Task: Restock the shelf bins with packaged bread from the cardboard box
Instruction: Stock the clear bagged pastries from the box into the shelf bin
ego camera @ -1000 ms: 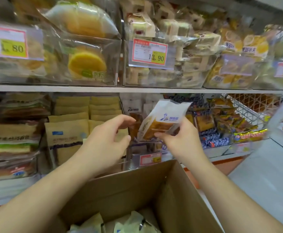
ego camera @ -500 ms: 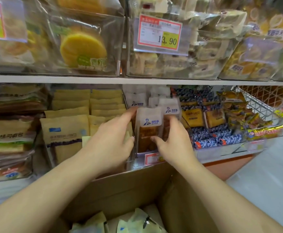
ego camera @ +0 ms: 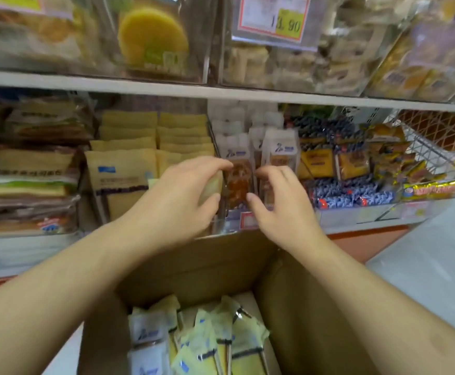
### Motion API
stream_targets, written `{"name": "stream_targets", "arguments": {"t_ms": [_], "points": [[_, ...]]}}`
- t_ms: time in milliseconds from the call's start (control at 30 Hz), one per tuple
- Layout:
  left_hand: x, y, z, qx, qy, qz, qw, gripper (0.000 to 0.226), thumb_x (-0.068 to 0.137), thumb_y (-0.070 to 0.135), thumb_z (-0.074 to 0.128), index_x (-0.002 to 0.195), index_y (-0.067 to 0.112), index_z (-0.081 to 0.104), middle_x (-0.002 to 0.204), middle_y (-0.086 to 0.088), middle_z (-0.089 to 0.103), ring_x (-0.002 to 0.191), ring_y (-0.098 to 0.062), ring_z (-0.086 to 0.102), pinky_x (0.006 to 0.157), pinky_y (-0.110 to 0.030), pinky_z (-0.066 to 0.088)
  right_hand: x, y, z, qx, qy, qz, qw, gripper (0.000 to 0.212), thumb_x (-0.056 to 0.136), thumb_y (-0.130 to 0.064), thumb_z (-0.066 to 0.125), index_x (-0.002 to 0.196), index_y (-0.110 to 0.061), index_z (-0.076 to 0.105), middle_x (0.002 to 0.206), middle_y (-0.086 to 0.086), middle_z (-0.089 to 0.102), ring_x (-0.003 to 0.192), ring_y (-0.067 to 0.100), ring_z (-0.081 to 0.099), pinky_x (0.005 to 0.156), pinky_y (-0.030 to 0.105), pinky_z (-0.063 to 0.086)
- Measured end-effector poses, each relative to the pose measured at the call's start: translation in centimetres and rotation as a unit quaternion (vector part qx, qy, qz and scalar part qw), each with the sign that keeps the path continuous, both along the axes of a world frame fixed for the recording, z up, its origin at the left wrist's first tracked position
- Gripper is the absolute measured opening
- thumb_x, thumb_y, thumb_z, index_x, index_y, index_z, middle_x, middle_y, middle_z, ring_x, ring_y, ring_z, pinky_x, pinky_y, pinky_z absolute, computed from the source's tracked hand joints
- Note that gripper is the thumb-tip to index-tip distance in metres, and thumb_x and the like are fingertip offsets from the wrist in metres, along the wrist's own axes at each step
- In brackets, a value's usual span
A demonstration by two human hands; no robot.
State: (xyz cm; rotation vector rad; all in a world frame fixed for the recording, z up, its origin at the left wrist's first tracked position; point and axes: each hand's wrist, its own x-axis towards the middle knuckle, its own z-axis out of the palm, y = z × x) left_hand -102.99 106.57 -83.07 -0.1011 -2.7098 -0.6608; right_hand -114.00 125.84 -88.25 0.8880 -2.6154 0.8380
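A white-topped bread packet point(ego camera: 237, 182) with brown bread showing stands upright at the front of a clear shelf bin point(ego camera: 229, 224) on the lower shelf. My left hand point(ego camera: 183, 198) holds its left edge between curled fingers and thumb. My right hand point(ego camera: 280, 204) holds its right edge the same way. More of the same packets point(ego camera: 280, 152) stand behind and to the right in the bin. Below my arms sits the open cardboard box point(ego camera: 193, 266), with several white and pale yellow bread packets point(ego camera: 210, 336) inside.
Tan packets point(ego camera: 123, 171) fill the bin to the left, and wrapped sandwiches point(ego camera: 26, 180) lie further left. Blue-wrapped snacks point(ego camera: 350, 193) and a wire basket point(ego camera: 423, 147) stand to the right. Clear bins with a price tag point(ego camera: 272, 17) sit on the upper shelf. Pale floor point(ego camera: 423, 261) lies at right.
My hands brought the tilted packet down from in front of the shelf and stood it upright in the front of the bin. The view has tipped downward, showing more of the box.
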Motion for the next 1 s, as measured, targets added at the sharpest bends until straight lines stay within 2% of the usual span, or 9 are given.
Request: {"name": "stream_targets", "arguments": {"t_ms": [100,233,333,467,633,700,800,900,1000], "points": [[2.8,-0.2,0.5,0.002,-0.003,-0.012,1.0,0.049,0.097,0.024,0.065,0.144,0.03,0.054,0.141,0.014,0.058,0.13,-0.002,0.051,0.112,-0.028,0.044,3.3,-0.1,0.2,-0.001,-0.027,0.085,0.996,0.026,0.098,-0.026,0.068,0.123,-0.022,0.06,0.111,-0.01,0.055,0.096,0.002,0.057,0.082,0.009,0.043],[6.6,-1.1,-0.5,-0.024,-0.062,-0.064,0.996,0.037,0.095,0.026,0.066,0.132,0.027,0.061,0.123,0.011,0.065,0.114,-0.004,0.058,0.1,-0.026,0.047,7.5,-1.6,-2.3,0.071,-0.1,0.197,0.973,0.018,0.095,-0.031,0.065,0.111,-0.03,0.057,0.101,-0.014,0.058,0.088,0.007,0.061,0.076,0.031,0.053],[9.7,-2.9,-2.9,-0.055,-0.148,-0.059,0.986,0.041,0.096,0.033,0.066,0.136,0.033,0.058,0.129,0.015,0.062,0.119,-0.002,0.055,0.104,-0.022,0.042,9.6,-3.3,-6.2,0.15,-0.165,0.237,0.946,0.023,0.093,-0.036,0.067,0.114,-0.035,0.055,0.101,-0.014,0.06,0.088,0.005,0.061,0.08,0.038,0.057],[13.0,-5.8,-4.7,-0.101,-0.272,-0.04,0.956,0.056,0.095,0.049,0.067,0.146,0.04,0.047,0.146,0.023,0.05,0.133,0.001,0.043,0.115,-0.019,0.03,11.6,-5.9,-11.8,0.263,-0.217,0.276,0.899,0.037,0.093,-0.032,0.068,0.129,-0.028,0.057,0.116,-0.005,0.066,0.104,0.017,0.064,0.091,0.042,0.057],[13.2,-7.7,-5.3,-0.164,-0.407,-0.086,0.894,0.073,0.089,0.058,0.07,0.153,0.041,0.04,0.154,0.024,0.041,0.146,0.001,0.032,0.128,-0.036,-0.008,13.3,-9.3,-17.7,0.363,-0.277,0.297,0.839,0.047,0.092,-0.029,0.07,0.138,-0.021,0.061,0.131,0.004,0.069,0.121,0.026,0.063,0.099,0.041,0.055],[12.7,-8.2,-5.3,-0.164,-0.432,-0.093,0.882,0.077,0.086,0.061,0.071,0.153,0.041,0.038,0.154,0.021,0.044,0.147,-0.005,0.034,0.13,-0.039,-0.002,13.6,-10.1,-19.6,0.374,-0.3,0.305,0.823,0.053,0.092,-0.024,0.071,0.143,-0.021,0.058,0.138,0.005,0.067,0.127,0.027,0.061,0.104,0.039,0.052],[11.9,-8.7,-5.2,-0.165,-0.461,-0.081,0.868,0.085,0.083,0.064,0.073,0.155,0.042,0.034,0.156,0.015,0.043,0.15,-0.017,0.032,0.125,-0.044,0.026,14.2,-10.7,-21.5,0.374,-0.315,0.311,0.815,0.054,0.09,-0.021,0.073,0.142,-0.023,0.059,0.139,0.002,0.066,0.126,0.025,0.06,0.1,0.033,0.05],[11.4,-8.8,-5.2,-0.171,-0.472,-0.071,0.862,0.087,0.082,0.064,0.074,0.155,0.04,0.032,0.155,0.013,0.046,0.147,-0.022,0.038,0.115,-0.045,0.041,14.9,-10.9,-23.1,0.349,-0.335,0.286,0.827,0.044,0.089,-0.02,0.077,0.13,-0.021,0.064,0.125,0.003,0.066,0.113,0.023,0.062,0.087,0.03,0.049],[11.0,-8.6,-5.3,-0.187,-0.479,-0.071,0.855,0.079,0.08,0.066,0.075,0.146,0.036,0.043,0.138,0.006,0.06,0.135,-0.027,0.052,0.104,-0.047,0.05,15.3,-10.6,-24.2,0.328,-0.377,0.269,0.824,0.02,0.085,-0.017,0.079,0.097,-0.023,0.065,0.093,-0.006,0.064,0.085,0.015,0.059,0.07,0.03,0.047]]}}
